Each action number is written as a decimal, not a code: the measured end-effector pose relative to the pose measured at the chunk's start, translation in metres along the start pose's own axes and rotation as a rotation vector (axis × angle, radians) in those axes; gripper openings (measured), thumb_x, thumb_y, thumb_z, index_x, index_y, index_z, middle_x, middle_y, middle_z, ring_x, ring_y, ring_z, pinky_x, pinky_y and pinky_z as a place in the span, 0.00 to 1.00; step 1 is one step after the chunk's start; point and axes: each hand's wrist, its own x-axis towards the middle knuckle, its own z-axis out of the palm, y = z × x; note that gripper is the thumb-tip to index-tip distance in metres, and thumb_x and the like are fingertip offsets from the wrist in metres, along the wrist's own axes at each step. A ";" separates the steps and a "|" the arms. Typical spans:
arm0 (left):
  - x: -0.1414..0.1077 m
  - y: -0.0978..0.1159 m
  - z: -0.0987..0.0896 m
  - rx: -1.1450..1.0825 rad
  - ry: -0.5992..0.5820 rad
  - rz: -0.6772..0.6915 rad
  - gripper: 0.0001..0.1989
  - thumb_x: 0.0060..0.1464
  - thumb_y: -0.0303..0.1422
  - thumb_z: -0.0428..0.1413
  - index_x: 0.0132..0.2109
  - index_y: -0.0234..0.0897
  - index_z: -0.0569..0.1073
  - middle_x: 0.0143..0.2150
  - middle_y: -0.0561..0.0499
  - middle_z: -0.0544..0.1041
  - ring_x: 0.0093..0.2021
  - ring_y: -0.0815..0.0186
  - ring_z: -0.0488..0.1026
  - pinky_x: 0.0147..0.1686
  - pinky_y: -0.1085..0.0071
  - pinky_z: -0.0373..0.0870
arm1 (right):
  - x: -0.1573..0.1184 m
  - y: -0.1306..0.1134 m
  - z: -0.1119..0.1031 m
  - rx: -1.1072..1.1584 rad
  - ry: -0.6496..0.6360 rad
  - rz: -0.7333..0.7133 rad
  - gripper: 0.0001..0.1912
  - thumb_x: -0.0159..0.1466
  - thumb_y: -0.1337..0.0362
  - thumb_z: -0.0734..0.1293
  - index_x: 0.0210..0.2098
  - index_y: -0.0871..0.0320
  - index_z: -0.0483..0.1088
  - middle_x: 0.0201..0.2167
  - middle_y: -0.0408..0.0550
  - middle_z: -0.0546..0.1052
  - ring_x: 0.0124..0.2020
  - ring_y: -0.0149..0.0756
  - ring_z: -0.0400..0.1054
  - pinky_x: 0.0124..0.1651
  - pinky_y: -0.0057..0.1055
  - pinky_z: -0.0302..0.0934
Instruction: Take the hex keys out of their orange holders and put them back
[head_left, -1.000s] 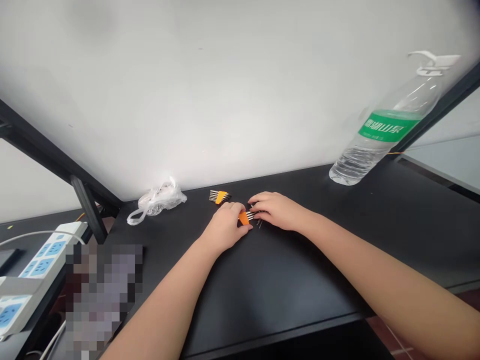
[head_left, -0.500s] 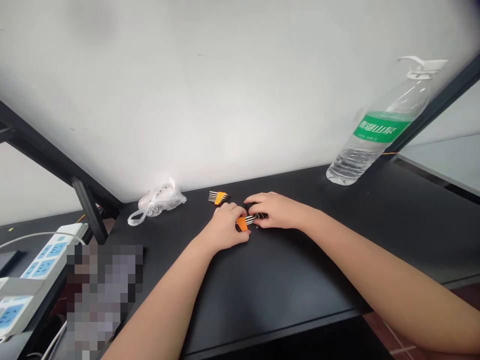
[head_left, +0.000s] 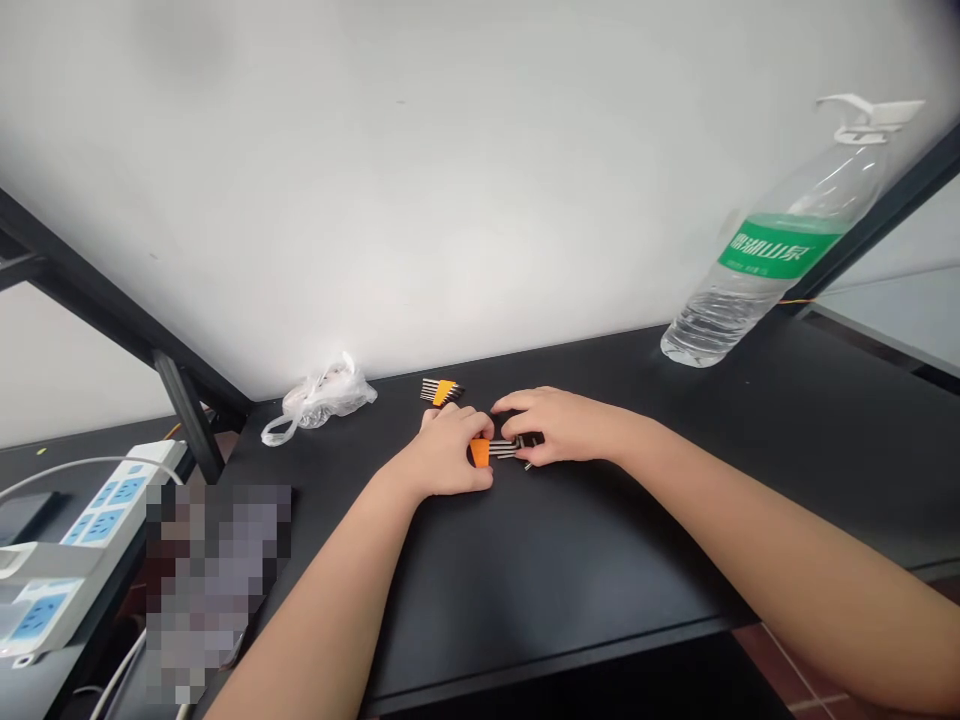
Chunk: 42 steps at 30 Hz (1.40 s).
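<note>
My left hand (head_left: pixel 455 452) is closed around the orange holder (head_left: pixel 479 453) of a hex key set, low over the black tabletop. Metal hex keys (head_left: pixel 502 449) stick out of the holder toward the right. At their bent ends, my right hand (head_left: pixel 555 425) has its thumb and fingers curled about a hex key, partly hiding it. One key end (head_left: pixel 529 465) shows below the right fingers. Just behind my left hand lies a second hex key set (head_left: pixel 444 391) in an orange holder.
A crumpled clear plastic bag (head_left: pixel 326 397) lies at the back left against the wall. At the back right stands a large water bottle (head_left: pixel 780 245) with a green label. Power strips (head_left: pixel 97 540) and a blurred-out object (head_left: pixel 217 590) are at the left.
My right hand has drawn slightly away from the orange holder, so more of the hex keys shows between the hands. The whole view has shifted a little.
</note>
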 end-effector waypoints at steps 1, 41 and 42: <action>0.000 0.000 -0.001 0.001 -0.011 0.003 0.14 0.45 0.34 0.63 0.41 0.45 0.71 0.40 0.53 0.74 0.47 0.56 0.68 0.56 0.53 0.61 | 0.000 0.000 0.000 0.001 -0.005 -0.007 0.10 0.63 0.58 0.71 0.44 0.47 0.81 0.65 0.45 0.71 0.60 0.49 0.70 0.64 0.49 0.60; 0.004 0.020 0.016 0.134 0.051 0.095 0.12 0.60 0.39 0.60 0.49 0.43 0.77 0.47 0.48 0.75 0.49 0.56 0.69 0.51 0.57 0.63 | -0.019 -0.012 -0.018 -0.021 -0.070 0.177 0.07 0.61 0.62 0.70 0.38 0.53 0.79 0.62 0.52 0.71 0.63 0.54 0.64 0.63 0.51 0.60; 0.004 0.021 0.016 0.129 0.045 0.091 0.10 0.60 0.38 0.60 0.47 0.42 0.77 0.45 0.48 0.75 0.48 0.56 0.70 0.50 0.57 0.64 | -0.018 -0.014 -0.016 -0.053 -0.059 0.151 0.06 0.60 0.65 0.69 0.36 0.54 0.78 0.61 0.53 0.71 0.62 0.53 0.65 0.63 0.51 0.60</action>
